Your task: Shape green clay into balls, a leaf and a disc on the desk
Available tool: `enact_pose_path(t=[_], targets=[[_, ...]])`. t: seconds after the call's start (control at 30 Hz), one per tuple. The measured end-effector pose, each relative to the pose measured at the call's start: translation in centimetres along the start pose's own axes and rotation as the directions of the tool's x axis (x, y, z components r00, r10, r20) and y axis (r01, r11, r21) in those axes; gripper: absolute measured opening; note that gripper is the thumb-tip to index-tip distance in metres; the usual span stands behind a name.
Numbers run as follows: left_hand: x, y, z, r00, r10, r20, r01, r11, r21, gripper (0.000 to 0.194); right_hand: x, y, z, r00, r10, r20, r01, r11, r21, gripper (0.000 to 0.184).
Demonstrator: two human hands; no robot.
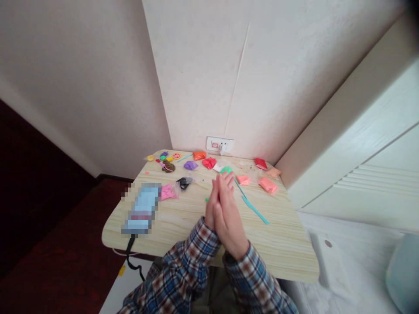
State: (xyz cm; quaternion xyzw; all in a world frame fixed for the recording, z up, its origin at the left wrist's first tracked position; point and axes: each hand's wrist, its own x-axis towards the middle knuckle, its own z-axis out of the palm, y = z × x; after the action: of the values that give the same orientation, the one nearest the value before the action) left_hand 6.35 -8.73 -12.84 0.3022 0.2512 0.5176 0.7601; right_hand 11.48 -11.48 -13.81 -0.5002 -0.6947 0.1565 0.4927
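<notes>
My left hand [212, 204] and my right hand [230, 224] are pressed palm to palm above the middle of the table, fingers stretched away from me. Whatever lies between the palms, if anything, is hidden. Just beyond the fingertips is a green packet [225, 169], partly covered by them. A tiny green piece [207, 199] rests on the tabletop left of my left hand. To the right of my right hand lie a flat turquoise clay tool [255, 211] and a thinner turquoise stick [240, 188].
On the wood-grain table [278, 248] are pink [168, 192], black [184, 183], purple [190, 165], red [209, 163] and peach [268, 185] packets. A phone [143, 208] with a black strap lies left. Small coloured figures and a brown lump [168, 166] sit back left. A wall socket [220, 145] is behind.
</notes>
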Motion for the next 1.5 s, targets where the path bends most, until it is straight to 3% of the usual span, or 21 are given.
enact_pose_path(t=[0.1, 0.13, 0.27, 0.33, 0.43, 0.5, 0.6, 0.7, 0.83, 0.87, 0.93, 1.03, 1.07, 1.13, 1.2, 1.27, 1.33, 1.43, 1.47, 1.5], targets=[[-0.9, -0.4, 0.4, 0.998, -0.06, 0.022, 0.06, 0.998, 0.005, 0.067, 1.4, 0.4, -0.7, 0.999, 0.042, 0.006, -0.041, 0.991, -0.124, 0.055], [-1.0, -0.3, 0.3, 0.996, -0.079, 0.027, 0.08, 0.997, -0.011, 0.069, 1.3, 0.1, -0.6, 0.999, 0.009, 0.052, -0.001, 0.988, -0.154, 0.055], [-0.9, 0.7, -0.9, 0.997, 0.023, -0.078, -0.026, 0.999, -0.035, 0.06, -0.1, -2.4, 0.4, 0.951, -0.178, 0.253, 0.23, 0.954, -0.194, 0.069], [-1.0, 0.8, -1.3, 0.991, 0.102, -0.086, -0.106, 0.993, -0.05, 0.057, -0.3, -2.8, 0.5, 0.966, -0.144, 0.214, 0.207, 0.927, -0.312, 0.068], [-1.0, 0.5, -1.2, 0.999, 0.048, -0.023, -0.049, 0.998, -0.034, 0.06, -0.1, -1.7, 0.0, 0.987, -0.099, 0.128, 0.14, 0.918, -0.37, 0.064], [-1.0, 0.0, -1.0, 1.0, 0.009, -0.014, -0.009, 1.0, -0.007, 0.066, -0.2, -0.5, -0.6, 0.979, -0.13, 0.155, 0.181, 0.903, -0.389, 0.065], [-1.1, -1.3, -0.9, 1.0, 0.017, -0.021, -0.017, 0.999, 0.029, 0.067, -0.5, 1.1, -1.7, 0.986, -0.095, 0.135, 0.145, 0.892, -0.429, 0.064], [-0.9, -2.6, -0.7, 0.995, -0.092, 0.049, 0.094, 0.995, -0.044, 0.067, -1.1, 1.9, -2.7, 0.993, -0.064, 0.098, 0.102, 0.885, -0.455, 0.069], [0.5, -4.1, 0.5, 0.947, -0.278, 0.159, 0.314, 0.901, -0.298, 0.058, -2.2, 2.3, -2.2, 0.97, -0.077, 0.232, 0.167, 0.902, -0.399, 0.07], [0.8, -4.4, 0.9, 0.948, -0.279, 0.153, 0.313, 0.901, -0.301, 0.055, -2.4, 2.3, -2.0, 0.987, -0.048, 0.153, 0.108, 0.903, -0.417, 0.066], [1.5, -5.1, 1.6, 0.944, -0.291, 0.155, 0.325, 0.897, -0.298, 0.056, -2.5, 2.6, -2.0, 0.994, -0.024, 0.104, 0.066, 0.902, -0.427, 0.063], [2.3, -5.8, 2.2, 0.938, -0.314, 0.149, 0.34, 0.918, -0.205, 0.072, -1.9, 3.0, -2.9, 0.987, -0.081, 0.141, 0.13, 0.911, -0.391, 0.059], [2.6, -6.1, 2.4, 0.959, -0.265, 0.096, 0.274, 0.957, -0.094, 0.072, -1.5, 3.1, -3.2, 0.987, -0.09, 0.131, 0.135, 0.912, -0.387, 0.054], [3.1, -6.6, 2.7, 0.985, -0.173, 0.007, 0.171, 0.979, 0.114, 0.072, -0.9, 3.3, -3.6, 0.999, -0.031, 0.041, 0.045, 0.913, -0.406, 0.043], [3.5, -6.9, 3.0, 0.993, -0.105, -0.054, 0.115, 0.964, 0.241, 0.074, -0.6, 3.7, -3.7, 0.998, 0.055, -0.045, -0.068, 0.906, -0.418, 0.048], [3.7, -6.9, 3.2, 0.987, -0.161, -0.027, 0.163, 0.976, 0.145, 0.075, -0.6, 4.1, -3.7, 0.997, 0.073, 0.014, -0.061, 0.914, -0.401, 0.055], [3.5, -6.7, 3.1, 0.981, -0.19, 0.03, 0.192, 0.977, -0.097, 0.068, -0.6, 4.3, -3.6, 0.99, 0.039, 0.138, 0.015, 0.929, -0.371, 0.065], [2.9, -5.6, 2.8, 0.99, -0.133, 0.055, 0.144, 0.92, -0.365, 0.057, -0.2, 4.4, -3.4, 0.987, 0.153, -0.055, -0.161, 0.896, -0.414, 0.063], [2.7, -5.0, 2.7, 0.989, -0.138, 0.06, 0.15, 0.914, -0.378, 0.059, 0.0, 4.3, -3.3, 0.982, 0.179, -0.065, -0.189, 0.89, -0.414, 0.062], [2.6, -4.3, 2.6, 0.978, -0.186, 0.09, 0.207, 0.89, -0.407, 0.062, 0.3, 4.0, -3.2, 0.992, 0.126, 0.018, -0.108, 0.91, -0.401, 0.063]])
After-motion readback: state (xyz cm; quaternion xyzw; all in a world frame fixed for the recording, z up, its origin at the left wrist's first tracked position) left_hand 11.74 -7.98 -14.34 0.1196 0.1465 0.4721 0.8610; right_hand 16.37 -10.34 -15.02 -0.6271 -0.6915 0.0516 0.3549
